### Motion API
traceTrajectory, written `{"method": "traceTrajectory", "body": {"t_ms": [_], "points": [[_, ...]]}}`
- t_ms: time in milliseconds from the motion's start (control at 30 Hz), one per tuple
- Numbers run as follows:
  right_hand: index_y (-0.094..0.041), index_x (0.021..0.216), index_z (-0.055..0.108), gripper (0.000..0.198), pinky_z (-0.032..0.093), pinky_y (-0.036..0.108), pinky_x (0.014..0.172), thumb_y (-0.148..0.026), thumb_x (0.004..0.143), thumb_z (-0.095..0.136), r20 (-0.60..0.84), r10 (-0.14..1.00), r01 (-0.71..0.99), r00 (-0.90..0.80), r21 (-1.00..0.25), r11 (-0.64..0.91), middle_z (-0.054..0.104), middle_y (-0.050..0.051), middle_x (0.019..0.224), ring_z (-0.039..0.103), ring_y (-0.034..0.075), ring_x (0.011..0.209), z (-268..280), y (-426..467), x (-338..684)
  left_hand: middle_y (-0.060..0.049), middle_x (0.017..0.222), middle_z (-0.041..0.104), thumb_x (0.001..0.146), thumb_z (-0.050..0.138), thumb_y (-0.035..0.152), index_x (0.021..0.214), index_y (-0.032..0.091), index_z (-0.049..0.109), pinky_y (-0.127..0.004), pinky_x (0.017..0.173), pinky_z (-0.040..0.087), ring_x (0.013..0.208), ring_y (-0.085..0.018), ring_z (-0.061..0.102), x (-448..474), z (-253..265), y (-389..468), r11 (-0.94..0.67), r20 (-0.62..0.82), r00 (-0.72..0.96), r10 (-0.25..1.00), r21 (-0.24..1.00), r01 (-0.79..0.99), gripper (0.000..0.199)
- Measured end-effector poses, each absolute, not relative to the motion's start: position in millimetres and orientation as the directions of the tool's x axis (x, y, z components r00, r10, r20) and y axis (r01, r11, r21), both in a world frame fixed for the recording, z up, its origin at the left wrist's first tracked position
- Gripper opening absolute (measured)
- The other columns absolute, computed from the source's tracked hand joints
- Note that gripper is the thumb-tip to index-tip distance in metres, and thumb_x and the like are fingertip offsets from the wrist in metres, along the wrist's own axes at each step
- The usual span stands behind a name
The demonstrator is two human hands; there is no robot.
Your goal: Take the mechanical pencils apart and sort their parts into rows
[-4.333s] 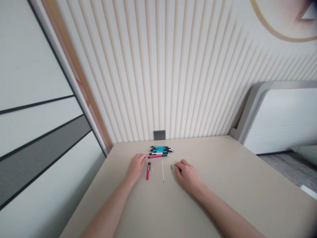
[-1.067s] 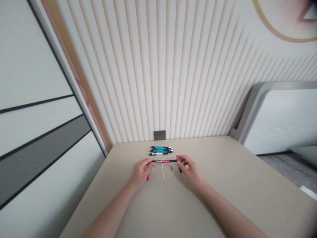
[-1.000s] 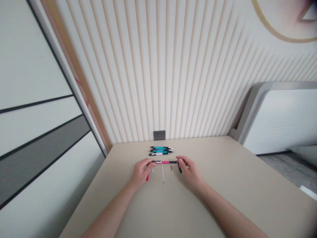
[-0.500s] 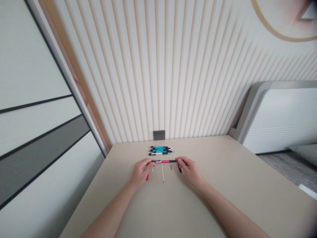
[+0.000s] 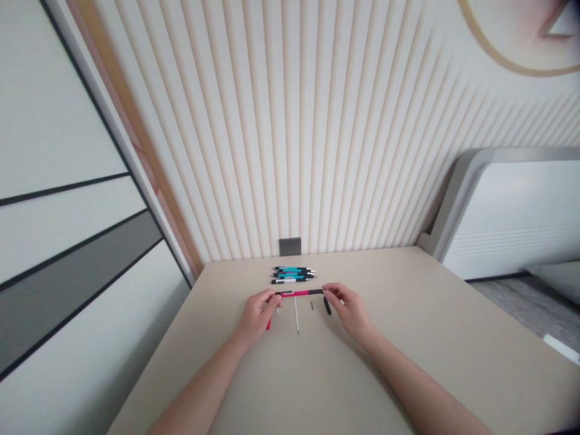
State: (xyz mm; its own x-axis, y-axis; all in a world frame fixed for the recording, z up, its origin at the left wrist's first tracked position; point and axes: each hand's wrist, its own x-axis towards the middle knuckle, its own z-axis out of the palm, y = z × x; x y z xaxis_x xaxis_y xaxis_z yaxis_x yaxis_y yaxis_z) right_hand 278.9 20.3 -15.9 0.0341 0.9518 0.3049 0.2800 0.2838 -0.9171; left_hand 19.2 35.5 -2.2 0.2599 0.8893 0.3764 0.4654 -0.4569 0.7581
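Walls of pale ribbed panelling (image 5: 317, 151) rise behind a beige table (image 5: 408, 338), with a grey outlet (image 5: 289, 246) at its far edge. Near that edge lies a row of pens (image 5: 292, 275). Nearer, a pink pen (image 5: 301, 293) runs crosswise, left hand (image 5: 256, 314) pinching one end, right hand (image 5: 351, 308) pinching the other (both equally close). Below it lie a white refill (image 5: 296, 314) and a small spring (image 5: 311, 306).
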Motion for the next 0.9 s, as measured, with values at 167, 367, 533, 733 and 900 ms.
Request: {"method": "traceTrajectory", "body": {"t_ms": [167, 367, 533, 733, 900], "points": [[-0.019, 0.097, 0.069, 0.033, 0.046, 0.03, 0.069, -0.048, 0.087, 0.058, 0.319, 0.947, 0.265, 0.032, -0.917, 0.299, 0.068, 0.006, 0.085, 0.059, 0.019, 0.075, -19.0, 21.1, 277.8, -0.001, 0.072, 0.067, 0.095, 0.048, 0.039, 0.075, 0.017, 0.064, -0.023, 0.07, 0.045, 0.069, -0.014, 0.061, 19.2, 0.0, 35.0, -0.465, 0.378, 0.273, 0.885, 0.753, 0.466, 0.034], [-0.02, 0.093, 0.069, 0.032, 0.048, 0.031, 0.07, -0.049, 0.087, 0.058, 0.435, 0.897, 0.336, 0.074, -0.858, 0.388, 0.068, 0.007, 0.088, 0.06, 0.019, 0.077, -15.2, 24.7, 284.1, -0.002, 0.072, 0.067, 0.094, 0.048, 0.041, 0.075, 0.017, 0.063, -0.023, 0.068, 0.046, 0.07, -0.015, 0.061, 19.2, -0.2, 35.1, -0.442, 0.372, 0.239, 0.897, 0.771, 0.459, 0.034], [-0.019, 0.096, 0.069, 0.037, 0.047, 0.033, 0.07, -0.049, 0.092, 0.048, 0.444, 0.882, 0.518, 0.159, -0.797, 0.309, 0.07, 0.008, 0.092, 0.06, 0.02, 0.076, -9.5, 36.9, 313.6, -0.003, 0.073, 0.066, 0.093, 0.049, 0.045, 0.081, 0.018, 0.063, -0.023, 0.065, 0.048, 0.072, -0.016, 0.062, 19.6, -3.1, 36.7, -0.402, 0.352, 0.193, 0.916, 0.811, 0.426, 0.033], [-0.019, 0.097, 0.07, 0.027, 0.045, 0.033, 0.07, -0.036, 0.088, 0.051, 0.315, 0.947, 0.75, 0.059, -0.64, 0.166, 0.071, 0.008, 0.088, 0.063, 0.021, 0.073, -15.5, 48.1, 348.1, -0.003, 0.073, 0.066, 0.092, 0.049, 0.046, 0.082, 0.018, 0.063, -0.024, 0.064, 0.049, 0.07, -0.016, 0.061, 20.3, -2.1, 36.7, -0.401, 0.352, 0.192, 0.916, 0.812, 0.424, 0.033], [-0.021, 0.085, 0.072, 0.016, 0.042, 0.028, 0.07, -0.022, 0.082, 0.056, 0.193, 0.98, 0.845, -0.054, -0.514, 0.148, 0.072, 0.006, 0.086, 0.064, 0.02, 0.078, -23.5, 45.2, 349.3, -0.003, 0.074, 0.067, 0.092, 0.05, 0.046, 0.084, 0.018, 0.064, -0.024, 0.065, 0.049, 0.07, -0.016, 0.063, 20.9, -0.7, 36.0, -0.394, 0.346, 0.19, 0.919, 0.821, 0.414, 0.033]]}}
